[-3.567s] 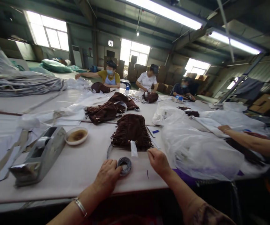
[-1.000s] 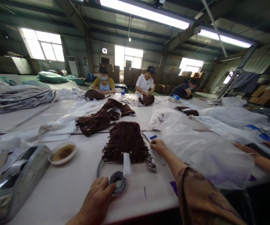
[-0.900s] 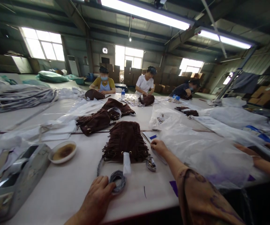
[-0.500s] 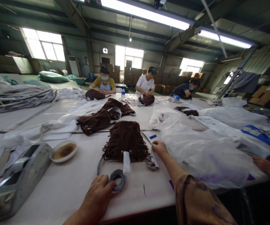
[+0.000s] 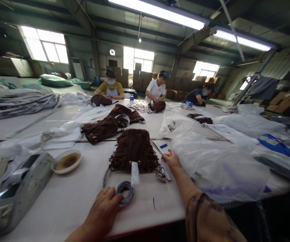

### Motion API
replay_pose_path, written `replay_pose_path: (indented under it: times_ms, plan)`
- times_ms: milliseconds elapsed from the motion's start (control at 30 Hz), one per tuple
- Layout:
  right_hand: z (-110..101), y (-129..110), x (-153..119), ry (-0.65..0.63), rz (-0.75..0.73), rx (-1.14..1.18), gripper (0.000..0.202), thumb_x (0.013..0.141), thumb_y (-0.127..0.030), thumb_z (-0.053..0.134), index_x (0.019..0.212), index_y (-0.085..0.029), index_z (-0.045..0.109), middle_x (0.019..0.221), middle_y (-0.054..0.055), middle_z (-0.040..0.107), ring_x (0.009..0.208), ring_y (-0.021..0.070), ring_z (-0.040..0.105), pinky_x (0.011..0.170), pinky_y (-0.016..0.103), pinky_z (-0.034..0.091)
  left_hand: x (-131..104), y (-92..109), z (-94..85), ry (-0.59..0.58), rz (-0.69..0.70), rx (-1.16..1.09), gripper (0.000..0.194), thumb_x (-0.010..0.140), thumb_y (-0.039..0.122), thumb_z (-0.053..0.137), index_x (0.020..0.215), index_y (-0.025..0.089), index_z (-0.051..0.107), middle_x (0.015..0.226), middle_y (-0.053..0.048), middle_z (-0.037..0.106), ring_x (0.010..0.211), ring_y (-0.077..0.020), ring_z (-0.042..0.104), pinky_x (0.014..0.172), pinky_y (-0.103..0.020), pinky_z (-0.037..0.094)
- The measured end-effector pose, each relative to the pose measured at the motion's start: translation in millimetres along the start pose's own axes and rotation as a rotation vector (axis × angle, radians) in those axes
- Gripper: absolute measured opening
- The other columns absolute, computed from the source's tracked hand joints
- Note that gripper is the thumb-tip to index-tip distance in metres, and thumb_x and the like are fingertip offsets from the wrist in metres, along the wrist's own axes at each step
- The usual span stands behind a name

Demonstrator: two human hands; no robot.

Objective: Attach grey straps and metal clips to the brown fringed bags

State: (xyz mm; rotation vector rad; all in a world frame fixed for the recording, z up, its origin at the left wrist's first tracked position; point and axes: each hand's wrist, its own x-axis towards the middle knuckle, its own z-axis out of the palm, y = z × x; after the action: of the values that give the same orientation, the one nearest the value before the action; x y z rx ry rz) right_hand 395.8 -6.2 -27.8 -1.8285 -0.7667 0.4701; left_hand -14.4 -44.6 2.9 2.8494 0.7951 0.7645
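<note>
A dark brown fringed suede bag [image 5: 135, 148] lies on the table in front of me, a white wrapped strip at its near edge. My left hand [image 5: 103, 208] is closed on a coil of strap in greyish wrapping [image 5: 125, 194], the thumb over its left side. A wrapped strap end runs from the coil toward the bag's left corner. Right of the bag, my right hand [image 5: 171, 159] rests by a ruler-like strip [image 5: 166, 169], its fingertips slightly apart at the strip's edge. Close by lie a blue pen [image 5: 163, 146] and a wrapped metal buckle [image 5: 161, 174].
On the left stand a grey tape dispenser [image 5: 21, 191] and a white dish [image 5: 66, 161] of brown liquid. More brown bags [image 5: 101, 127] lie beyond. Clear plastic bags [image 5: 218, 164] cover the right side. Several people work across the table.
My right hand's fingers have loosened and spread a little at the strip. The left hand keeps its hold on the coil. A co-worker's hand at the right edge has moved away, leaving a dark flat item visible.
</note>
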Motion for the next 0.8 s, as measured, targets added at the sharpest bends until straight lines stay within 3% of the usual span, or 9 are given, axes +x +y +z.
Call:
replay_pose_path:
  times_ms: [133,233,333,533,633,800]
  plan:
    - [3.3,2.7,-3.0,-0.023,-0.017,0.065,0.072,0.070,-0.021,0.060,0.140,-0.009,0.044,0.099,0.008,0.074,0.068,0.0151,0.067,0.059,0.022,0.054,0.2,0.5,-1.0,0.007,0.007,0.010,0.019,0.089,0.016,0.054,0.103,0.021,0.065,0.088,-0.007,0.053,0.082,-0.0209,0.050,0.076,-0.034,0.042]
    - [2.2,-3.7,-1.6,-0.009,-0.054,0.049,0.071,0.064,-0.016,0.058,0.134,-0.011,0.051,0.107,0.010,0.072,0.074,0.0154,0.067,0.061,0.021,0.054,0.7,1.3,-2.3,0.024,0.011,0.014,0.018,0.088,0.014,0.055,0.101,0.021,0.065,0.087,-0.007,0.053,0.081,-0.0208,0.050,0.076,-0.034,0.042]
    - [-4.0,-22.8,5.3,0.022,-0.136,0.017,0.069,0.063,-0.018,0.058,0.132,-0.013,0.054,0.114,0.010,0.069,0.074,0.0145,0.065,0.063,0.022,0.053,1.3,2.1,-3.1,0.029,0.001,0.013,0.019,0.086,0.013,0.056,0.100,0.021,0.066,0.086,-0.006,0.053,0.081,-0.0207,0.050,0.075,-0.034,0.042]
    - [-24.9,-68.4,16.0,0.026,-0.314,-0.076,0.065,0.077,-0.028,0.052,0.140,-0.013,0.046,0.124,0.010,0.063,0.076,0.0118,0.063,0.072,0.023,0.053,-0.7,1.2,-1.3,0.018,-0.020,-0.017,0.020,0.086,0.012,0.055,0.100,0.022,0.066,0.088,-0.007,0.053,0.083,-0.0210,0.050,0.076,-0.034,0.041]
    - [-34.7,-72.1,11.5,-0.016,-0.318,-0.203,0.061,0.074,-0.022,0.054,0.135,-0.014,0.053,0.114,0.008,0.067,0.080,0.0137,0.063,0.077,0.025,0.052,-3.4,-0.4,1.5,0.028,-0.030,-0.037,0.019,0.087,0.013,0.055,0.099,0.021,0.066,0.088,-0.007,0.053,0.083,-0.0212,0.049,0.076,-0.035,0.040]
    - [-43.9,-57.6,-3.7,-0.047,-0.223,-0.472,0.051,0.069,-0.011,0.055,0.118,-0.014,0.066,0.090,0.006,0.072,0.081,0.0173,0.065,0.078,0.025,0.050,-7.1,-1.5,6.5,0.010,-0.065,-0.053,0.017,0.087,0.014,0.057,0.099,0.022,0.066,0.090,-0.007,0.053,0.086,-0.0222,0.048,0.080,-0.037,0.038]
